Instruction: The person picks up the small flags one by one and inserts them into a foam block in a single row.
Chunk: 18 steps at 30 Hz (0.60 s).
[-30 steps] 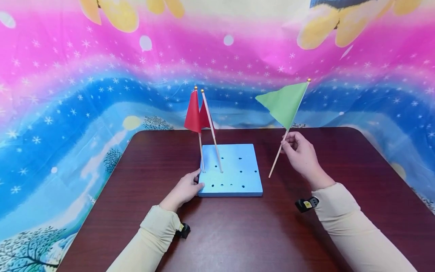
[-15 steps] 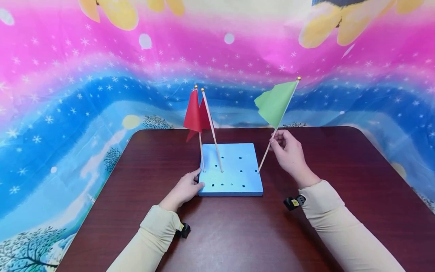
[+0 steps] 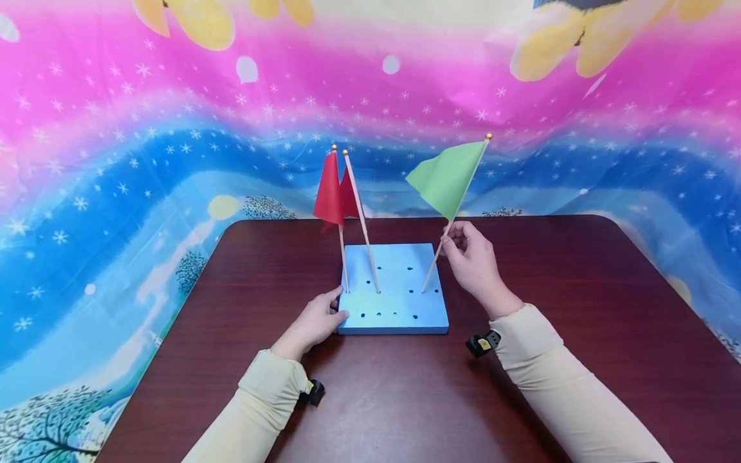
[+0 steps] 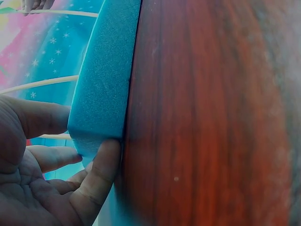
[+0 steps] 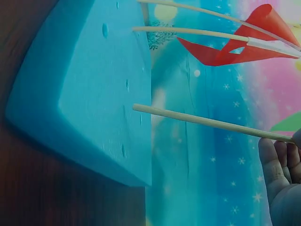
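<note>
In the head view, a blue foam board [image 3: 396, 256] dotted with dark holes lies on the table. My left hand [image 3: 315, 319] holds its left edge, thumb on the top face and fingers against the side [image 4: 96, 183]. Two red paper flags [image 3: 329, 196] on thin wooden sticks stand in holes on its left half, leaning slightly. My right hand [image 3: 473, 263] pinches the stick of a green paper flag [image 3: 448, 180], tilted with its gold-tipped top to the right. In the right wrist view, the lower end of that stick [image 5: 188, 118] points at the board's top face, close over it.
The dark reddish-brown table [image 3: 382, 399] extends around the board. A colourful cloth backdrop [image 3: 370, 103] with snowflakes hangs behind it. Each wrist carries a small black camera [image 3: 483, 344] near its sleeve cuff.
My right hand has carried the green flag leftward, from right of the board to over its right part. My left hand has stayed at the board's left edge.
</note>
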### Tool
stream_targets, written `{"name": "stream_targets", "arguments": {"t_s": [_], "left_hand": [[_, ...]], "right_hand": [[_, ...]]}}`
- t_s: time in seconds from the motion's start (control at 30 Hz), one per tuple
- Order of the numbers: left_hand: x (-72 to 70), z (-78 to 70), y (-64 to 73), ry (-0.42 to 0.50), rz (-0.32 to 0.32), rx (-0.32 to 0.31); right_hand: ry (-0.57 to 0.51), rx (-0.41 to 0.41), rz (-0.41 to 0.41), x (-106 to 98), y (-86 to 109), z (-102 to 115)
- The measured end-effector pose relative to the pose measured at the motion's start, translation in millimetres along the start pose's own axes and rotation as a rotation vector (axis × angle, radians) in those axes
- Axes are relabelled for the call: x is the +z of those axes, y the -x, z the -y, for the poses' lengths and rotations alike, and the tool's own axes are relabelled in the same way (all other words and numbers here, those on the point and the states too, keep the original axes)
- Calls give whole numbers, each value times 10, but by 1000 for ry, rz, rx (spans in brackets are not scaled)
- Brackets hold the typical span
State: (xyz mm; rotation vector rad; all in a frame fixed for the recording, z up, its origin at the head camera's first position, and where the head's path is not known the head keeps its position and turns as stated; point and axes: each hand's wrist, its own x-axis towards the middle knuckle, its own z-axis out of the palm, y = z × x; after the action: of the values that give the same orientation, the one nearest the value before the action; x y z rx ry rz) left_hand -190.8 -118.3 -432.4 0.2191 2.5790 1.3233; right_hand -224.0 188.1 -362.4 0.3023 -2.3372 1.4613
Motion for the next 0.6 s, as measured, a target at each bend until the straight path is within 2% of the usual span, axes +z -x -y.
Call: {"name": "stream_targets", "arguments": {"t_s": [0.37, 0.6], "left_hand": [[11, 0, -1, -4, -3, 7], [-1, 4, -3, -7, -1, 10]], "right_hand": [[-17, -22, -13, 150, 7, -2], [28, -47, -3, 196, 27, 14]]}}
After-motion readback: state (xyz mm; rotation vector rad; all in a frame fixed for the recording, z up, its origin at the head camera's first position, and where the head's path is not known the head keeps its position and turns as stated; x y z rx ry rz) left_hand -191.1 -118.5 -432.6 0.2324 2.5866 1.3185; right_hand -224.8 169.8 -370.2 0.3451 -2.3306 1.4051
